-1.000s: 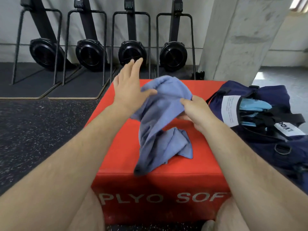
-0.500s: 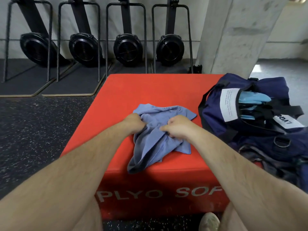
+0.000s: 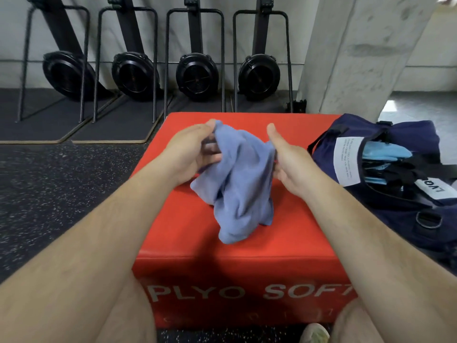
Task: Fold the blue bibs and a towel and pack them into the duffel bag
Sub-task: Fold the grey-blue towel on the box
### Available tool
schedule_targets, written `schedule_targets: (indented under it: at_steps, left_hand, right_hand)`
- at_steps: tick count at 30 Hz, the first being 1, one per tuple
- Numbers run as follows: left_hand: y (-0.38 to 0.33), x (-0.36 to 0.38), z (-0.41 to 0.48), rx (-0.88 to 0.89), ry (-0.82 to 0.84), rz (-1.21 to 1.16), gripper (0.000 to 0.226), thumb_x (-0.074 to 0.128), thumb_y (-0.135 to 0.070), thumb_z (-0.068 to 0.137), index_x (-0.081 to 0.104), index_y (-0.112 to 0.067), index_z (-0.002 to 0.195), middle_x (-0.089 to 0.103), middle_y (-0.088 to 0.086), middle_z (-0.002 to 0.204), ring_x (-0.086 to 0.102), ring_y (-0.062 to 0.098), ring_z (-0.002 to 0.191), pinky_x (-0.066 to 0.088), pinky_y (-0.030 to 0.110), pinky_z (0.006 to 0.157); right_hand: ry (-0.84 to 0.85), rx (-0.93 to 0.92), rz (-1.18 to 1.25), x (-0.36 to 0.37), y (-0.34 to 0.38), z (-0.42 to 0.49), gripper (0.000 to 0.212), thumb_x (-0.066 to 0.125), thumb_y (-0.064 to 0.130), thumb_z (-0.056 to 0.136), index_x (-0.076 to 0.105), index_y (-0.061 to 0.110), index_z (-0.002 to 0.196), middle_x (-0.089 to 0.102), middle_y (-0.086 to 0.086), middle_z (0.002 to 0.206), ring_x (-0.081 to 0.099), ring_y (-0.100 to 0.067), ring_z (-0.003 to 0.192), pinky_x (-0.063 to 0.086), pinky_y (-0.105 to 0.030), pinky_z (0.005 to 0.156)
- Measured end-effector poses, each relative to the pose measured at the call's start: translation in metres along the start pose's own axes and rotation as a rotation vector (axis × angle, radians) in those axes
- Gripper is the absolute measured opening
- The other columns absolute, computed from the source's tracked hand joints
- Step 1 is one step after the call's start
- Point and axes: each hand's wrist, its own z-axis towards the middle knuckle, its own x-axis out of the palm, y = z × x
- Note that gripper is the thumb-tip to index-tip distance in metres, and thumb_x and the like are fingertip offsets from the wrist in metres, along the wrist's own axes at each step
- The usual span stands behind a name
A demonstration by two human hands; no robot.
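Red plyo box [image 3: 247,243] on speckled gym floor [image 3: 61,194], concrete pillar [image 3: 358,58] behind.

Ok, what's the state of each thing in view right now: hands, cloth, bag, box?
Left hand: grips the cloth's upper left edge.
Right hand: holds the cloth's right side, thumb up.
Grey-blue terry towel: bunched, unfolded, lifted, lower end resting on the box.
Navy fabric duffel bag: open, light blue items inside.
Red padded plyo box: upright, towel on top.
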Motion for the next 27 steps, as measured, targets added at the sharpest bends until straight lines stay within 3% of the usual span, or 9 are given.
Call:
schedule_targets:
  at_steps: [2,4,6,8,11,15,19,23,27]
  left_hand:
    - [0.011,0.009,-0.003,-0.019,0.143,0.035,0.021,0.045,-0.015,0.105,0.062,-0.009,0.117,0.069,0.007,0.099,0.068,0.018,0.081,0.057,0.029,0.067]
    - [0.025,0.016,-0.003,-0.011,0.206,0.200,0.025,0.047,-0.005,0.103,0.063,-0.008,0.122,0.068,0.007,0.104,0.067,0.017,0.088,0.057,0.027,0.071]
    - [0.037,0.020,0.000,0.045,0.164,0.380,0.023,0.055,-0.008,0.099,0.067,-0.013,0.119,0.070,-0.002,0.102,0.065,0.008,0.086,0.054,0.021,0.070]
    - [0.043,0.021,0.004,0.087,0.047,0.500,0.014,0.065,-0.018,0.096,0.071,-0.016,0.108,0.072,-0.006,0.096,0.064,0.002,0.082,0.051,0.020,0.071]
    - [0.047,0.021,0.009,-0.021,-0.035,0.577,0.029,0.065,-0.034,0.095,0.071,-0.006,0.100,0.074,0.005,0.092,0.067,0.013,0.081,0.058,0.036,0.083]
    - [0.044,0.021,0.007,-0.067,0.030,0.506,0.031,0.066,-0.026,0.095,0.068,0.004,0.104,0.070,0.008,0.089,0.066,0.019,0.081,0.059,0.039,0.086]
    - [0.042,0.020,0.004,-0.053,0.033,0.502,0.018,0.070,-0.024,0.091,0.067,-0.007,0.086,0.069,0.005,0.083,0.066,0.019,0.077,0.057,0.039,0.082]
    - [0.027,0.019,0.000,-0.062,-0.106,0.426,0.011,0.061,-0.018,0.087,0.062,-0.010,0.080,0.064,0.004,0.075,0.062,0.022,0.073,0.054,0.035,0.075]
    - [0.020,0.007,0.001,-0.100,-0.261,0.263,0.019,0.051,-0.022,0.084,0.062,-0.008,0.089,0.060,0.008,0.084,0.058,0.026,0.076,0.055,0.039,0.080]
  right_hand:
    - [0.178,0.028,-0.148,0.006,-0.009,-0.009,0.056,0.075,0.060,0.077,0.074,0.008,0.096,0.077,-0.010,0.095,0.074,-0.023,0.092,0.057,-0.040,0.082]
    - [0.229,-0.034,-0.285,0.012,-0.017,-0.011,0.026,0.076,0.033,0.085,0.073,0.007,0.091,0.077,-0.010,0.087,0.074,-0.025,0.087,0.057,-0.038,0.078]
    - [0.173,-0.071,-0.321,0.012,-0.019,-0.008,0.008,0.071,0.014,0.084,0.072,0.007,0.087,0.076,-0.008,0.081,0.073,-0.023,0.080,0.056,-0.034,0.070]
    - [0.118,-0.088,-0.275,0.009,-0.017,-0.004,0.012,0.069,0.009,0.082,0.071,0.006,0.093,0.076,-0.008,0.084,0.073,-0.023,0.081,0.057,-0.033,0.071]
    - [0.178,-0.064,-0.139,0.006,-0.011,-0.004,0.019,0.070,0.011,0.086,0.072,0.001,0.102,0.076,-0.013,0.093,0.074,-0.024,0.088,0.057,-0.037,0.084]
    - [0.191,0.013,-0.082,0.007,-0.010,-0.004,0.026,0.067,0.016,0.091,0.070,-0.004,0.108,0.072,-0.021,0.109,0.071,-0.029,0.100,0.052,-0.041,0.094]
    - [0.134,0.014,-0.114,0.005,-0.011,-0.003,0.011,0.069,0.016,0.089,0.074,0.008,0.095,0.077,-0.009,0.094,0.073,-0.023,0.092,0.054,-0.037,0.086]
    - [-0.017,-0.008,-0.113,0.003,-0.012,-0.002,0.017,0.074,0.020,0.085,0.073,0.007,0.095,0.076,-0.010,0.096,0.070,-0.021,0.084,0.051,-0.033,0.073]
    - [-0.074,-0.013,-0.045,0.000,-0.012,-0.002,0.033,0.077,0.027,0.084,0.072,-0.001,0.101,0.076,-0.011,0.094,0.069,-0.019,0.078,0.051,-0.030,0.072]
